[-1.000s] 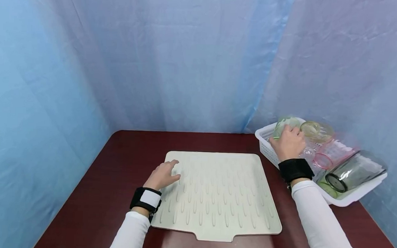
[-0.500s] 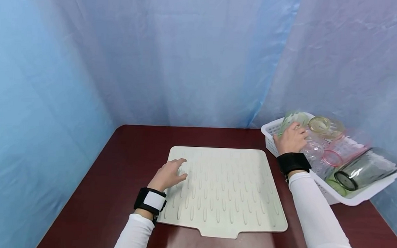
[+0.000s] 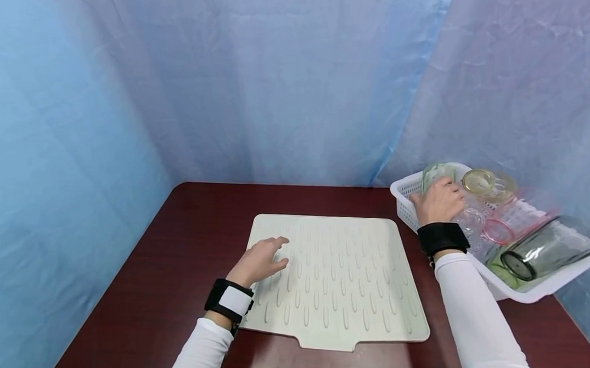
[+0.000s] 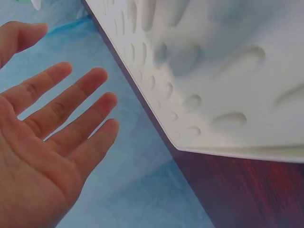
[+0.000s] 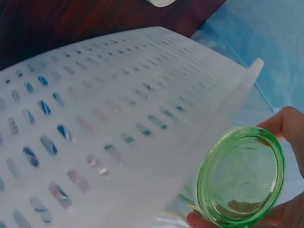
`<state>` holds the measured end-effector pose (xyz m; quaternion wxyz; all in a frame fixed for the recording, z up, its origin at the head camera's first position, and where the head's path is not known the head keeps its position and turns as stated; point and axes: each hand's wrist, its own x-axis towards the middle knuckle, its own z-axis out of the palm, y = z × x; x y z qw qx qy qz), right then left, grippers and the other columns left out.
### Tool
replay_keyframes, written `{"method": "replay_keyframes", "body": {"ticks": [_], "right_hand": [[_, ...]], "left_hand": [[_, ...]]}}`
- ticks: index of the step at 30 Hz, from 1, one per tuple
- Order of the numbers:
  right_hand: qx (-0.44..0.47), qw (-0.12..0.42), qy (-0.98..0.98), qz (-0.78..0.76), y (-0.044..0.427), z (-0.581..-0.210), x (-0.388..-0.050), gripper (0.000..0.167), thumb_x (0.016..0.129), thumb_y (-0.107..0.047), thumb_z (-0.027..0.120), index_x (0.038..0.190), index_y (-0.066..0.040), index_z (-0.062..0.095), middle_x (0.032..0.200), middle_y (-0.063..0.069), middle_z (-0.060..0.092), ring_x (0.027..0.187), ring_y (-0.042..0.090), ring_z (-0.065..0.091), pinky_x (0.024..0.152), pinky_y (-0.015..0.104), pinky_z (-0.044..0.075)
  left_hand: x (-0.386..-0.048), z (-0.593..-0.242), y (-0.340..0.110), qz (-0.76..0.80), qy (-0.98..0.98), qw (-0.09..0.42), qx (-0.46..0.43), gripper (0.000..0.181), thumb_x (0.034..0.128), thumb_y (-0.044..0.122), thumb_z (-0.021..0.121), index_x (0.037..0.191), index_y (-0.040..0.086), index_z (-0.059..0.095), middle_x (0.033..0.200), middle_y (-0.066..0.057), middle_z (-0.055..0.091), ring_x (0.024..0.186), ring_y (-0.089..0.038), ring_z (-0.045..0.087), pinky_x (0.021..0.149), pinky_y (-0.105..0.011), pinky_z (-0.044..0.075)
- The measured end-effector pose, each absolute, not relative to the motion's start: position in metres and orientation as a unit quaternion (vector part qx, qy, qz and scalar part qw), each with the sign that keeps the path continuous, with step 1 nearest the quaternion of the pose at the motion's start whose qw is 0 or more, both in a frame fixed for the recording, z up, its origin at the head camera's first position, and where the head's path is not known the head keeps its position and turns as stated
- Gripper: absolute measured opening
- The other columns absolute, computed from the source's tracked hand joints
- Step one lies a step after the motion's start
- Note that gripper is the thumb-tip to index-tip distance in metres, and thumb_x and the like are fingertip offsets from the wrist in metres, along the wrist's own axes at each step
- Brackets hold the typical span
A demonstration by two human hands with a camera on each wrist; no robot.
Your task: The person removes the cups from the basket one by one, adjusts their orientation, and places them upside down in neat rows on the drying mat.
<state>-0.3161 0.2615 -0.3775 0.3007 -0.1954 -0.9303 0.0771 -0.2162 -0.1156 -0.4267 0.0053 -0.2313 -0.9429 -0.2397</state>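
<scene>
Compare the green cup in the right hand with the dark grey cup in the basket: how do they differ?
Colour: the green cup has a light green tint, while the grey cup is smoky and darker.
Hold: the right hand grips the green cup; no hand touches the grey cup.
Place: the green cup is at the far end of the white basket, the grey cup at the near end.
Both are see-through.
</scene>
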Motion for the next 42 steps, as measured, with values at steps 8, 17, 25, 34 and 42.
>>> {"method": "replay_keyframes", "body": {"ticks": [8, 17, 25, 34, 42], "right_hand": [[-0.156, 0.37, -0.913, 0.075, 0.27, -0.372, -0.308, 0.068, 0.073, -0.037, 0.082, 0.099, 0.019, 0.052, 0.091, 0.039, 0.058, 0.089, 0.053, 0.054, 0.075, 0.058, 0.044], [-0.138, 0.377, -0.912, 0.084, 0.272, -0.348, -0.294, 0.065, 0.079, -0.041, 0.077, 0.097, 0.017, 0.053, 0.085, 0.039, 0.058, 0.085, 0.052, 0.053, 0.066, 0.062, 0.044], [-0.108, 0.385, -0.911, 0.098, 0.255, -0.325, -0.275, 0.057, 0.08, -0.04, 0.074, 0.087, 0.014, 0.054, 0.068, 0.033, 0.053, 0.067, 0.05, 0.052, 0.05, 0.056, 0.041], [-0.013, 0.401, -0.904, 0.15, 0.198, -0.317, -0.253, 0.044, 0.078, -0.036, 0.072, 0.072, 0.002, 0.05, 0.055, 0.019, 0.044, 0.05, 0.044, 0.047, 0.04, 0.05, 0.035], [0.064, 0.374, -0.911, 0.162, 0.134, -0.324, -0.23, 0.047, 0.082, -0.033, 0.073, 0.099, 0.009, 0.066, 0.065, 0.019, 0.057, 0.049, 0.032, 0.05, 0.038, 0.038, 0.037]], "left_hand": [[-0.214, -0.429, -0.107, -0.246, -0.934, -0.008, -0.258, 0.04, 0.0917, 0.013, 0.064, 0.129, 0.001, 0.056, 0.116, -0.018, 0.063, 0.104, -0.029, 0.062, 0.08, -0.041, 0.051], [-0.213, -0.429, -0.103, -0.244, -0.93, -0.015, -0.275, 0.037, 0.0933, 0.012, 0.063, 0.128, 0.0, 0.057, 0.115, -0.018, 0.064, 0.104, -0.031, 0.062, 0.081, -0.042, 0.051], [-0.221, -0.415, -0.093, -0.202, -0.938, 0.015, -0.281, 0.047, 0.0921, 0.014, 0.066, 0.136, 0.006, 0.051, 0.125, -0.015, 0.057, 0.105, -0.027, 0.06, 0.078, -0.038, 0.051], [-0.239, -0.389, -0.073, -0.18, -0.934, 0.114, -0.287, 0.076, 0.0837, 0.016, 0.077, 0.147, 0.01, 0.037, 0.147, -0.016, 0.038, 0.13, -0.033, 0.041, 0.097, -0.045, 0.043], [-0.244, -0.372, -0.066, -0.18, -0.932, 0.153, -0.275, 0.094, 0.0771, 0.022, 0.083, 0.152, 0.01, 0.027, 0.155, -0.014, 0.027, 0.14, -0.036, 0.025, 0.11, -0.05, 0.026]]}}
